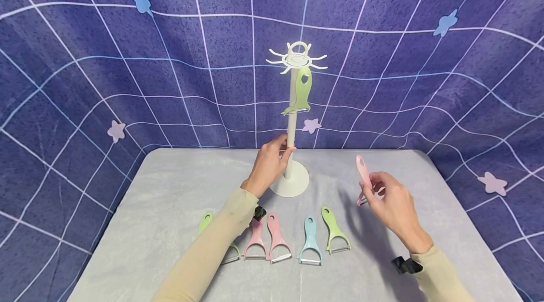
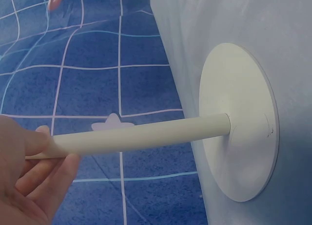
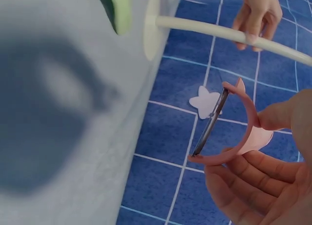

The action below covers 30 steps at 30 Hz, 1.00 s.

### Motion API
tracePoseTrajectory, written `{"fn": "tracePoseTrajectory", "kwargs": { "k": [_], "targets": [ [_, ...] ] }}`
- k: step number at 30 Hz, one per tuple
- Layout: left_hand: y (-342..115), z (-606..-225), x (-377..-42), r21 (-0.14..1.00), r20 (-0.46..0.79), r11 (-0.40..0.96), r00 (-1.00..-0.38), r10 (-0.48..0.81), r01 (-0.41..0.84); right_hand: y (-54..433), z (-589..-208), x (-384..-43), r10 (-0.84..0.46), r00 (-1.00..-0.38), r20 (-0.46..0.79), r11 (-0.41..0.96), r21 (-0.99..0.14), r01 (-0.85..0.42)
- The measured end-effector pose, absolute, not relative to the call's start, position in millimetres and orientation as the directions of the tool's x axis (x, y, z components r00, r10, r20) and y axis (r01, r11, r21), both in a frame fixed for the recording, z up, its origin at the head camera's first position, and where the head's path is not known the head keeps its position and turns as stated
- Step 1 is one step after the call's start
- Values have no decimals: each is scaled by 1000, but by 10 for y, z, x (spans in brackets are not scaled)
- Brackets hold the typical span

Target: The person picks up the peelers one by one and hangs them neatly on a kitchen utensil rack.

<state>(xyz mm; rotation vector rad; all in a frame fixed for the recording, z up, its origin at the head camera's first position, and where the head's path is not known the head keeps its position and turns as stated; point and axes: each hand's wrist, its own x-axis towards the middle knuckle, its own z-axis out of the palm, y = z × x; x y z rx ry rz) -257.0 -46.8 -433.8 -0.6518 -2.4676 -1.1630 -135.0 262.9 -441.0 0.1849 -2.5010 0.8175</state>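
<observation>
My left hand grips the pole of a cream stand low down, thumb and fingers round it; the left wrist view shows its round base flat on the table. Hooks spread from a ring at the top, and a green peeler hangs there by its handle hole. Off to the right, my right hand pinches a pink peeler above the table, handle end up. Its blade and curved fork show in the right wrist view, thumb on one side and fingers on the other.
In front of the stand lie two pink peelers, a blue peeler and a green peeler. Another green peeler is partly hidden by my left sleeve. A purple patterned cloth rises behind the grey table.
</observation>
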Motion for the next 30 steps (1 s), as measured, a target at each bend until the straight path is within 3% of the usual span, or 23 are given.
{"fn": "tracePoseTrajectory", "kwargs": {
  "k": [15,30],
  "targets": [
    [-471,-4358,-2580,631,479,561,-838,262,536,2621,-4128,-1662,15,-845,535,695,-613,-376],
    [-452,-4347,-2584,629,494,555,-831,256,544,2397,-3713,-1994,-12,-757,653,631,-582,-513]
  ]
}}
